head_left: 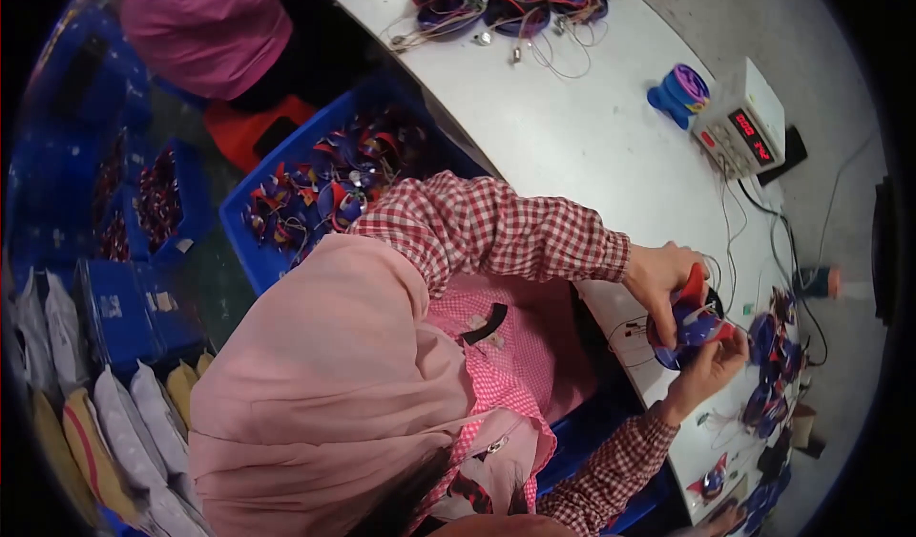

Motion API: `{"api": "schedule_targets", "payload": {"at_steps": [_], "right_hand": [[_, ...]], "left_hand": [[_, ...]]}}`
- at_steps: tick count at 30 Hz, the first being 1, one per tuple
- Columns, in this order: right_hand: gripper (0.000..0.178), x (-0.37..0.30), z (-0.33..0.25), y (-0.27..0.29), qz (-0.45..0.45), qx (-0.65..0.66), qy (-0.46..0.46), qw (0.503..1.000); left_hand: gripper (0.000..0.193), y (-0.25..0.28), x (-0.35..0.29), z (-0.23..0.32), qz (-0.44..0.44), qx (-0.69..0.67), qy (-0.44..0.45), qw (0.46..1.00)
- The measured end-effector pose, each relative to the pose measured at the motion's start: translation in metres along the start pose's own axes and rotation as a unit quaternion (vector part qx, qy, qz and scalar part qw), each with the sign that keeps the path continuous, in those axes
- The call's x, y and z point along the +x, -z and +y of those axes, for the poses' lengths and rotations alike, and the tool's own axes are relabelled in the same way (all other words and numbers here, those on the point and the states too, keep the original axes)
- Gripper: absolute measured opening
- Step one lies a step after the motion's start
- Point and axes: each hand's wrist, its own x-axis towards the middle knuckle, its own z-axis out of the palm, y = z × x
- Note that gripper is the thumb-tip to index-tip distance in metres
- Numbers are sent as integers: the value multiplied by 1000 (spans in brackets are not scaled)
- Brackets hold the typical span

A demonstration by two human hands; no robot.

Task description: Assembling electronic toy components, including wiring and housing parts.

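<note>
My left hand [662,284] is closed on the upper side of a blue-and-red rounded plastic part [695,325], thumb over its near face. From below, my right hand [708,373] grips the same part at its lower edge, fingers bent round it. The part is held over the white table [592,146], near its edge. A dark opening shows at its far side, and fingers cover much of the rest. Thin wires [731,241] run close by it, and small red-tipped leads [633,328] lie just left of it.
A white power supply [737,122] with a lit display stands on the table beside a blue cup-like holder [679,93]. Similar parts are heaped at the table's far end [515,2] and at the right [771,360]. A blue bin [239,217] of parts stands at the left; a person in pink [205,31] sits beyond.
</note>
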Motion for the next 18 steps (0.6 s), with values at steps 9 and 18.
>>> {"api": "schedule_targets", "payload": {"at_steps": [9,18], "right_hand": [[33,18,-109,-122,-240,135,-60,959],[31,6,-69,-158,-389,145,-216,884]], "left_hand": [[50,137,-63,63,147,-519,300,786],[18,459,-165,-10,397,-93,397,822]]}}
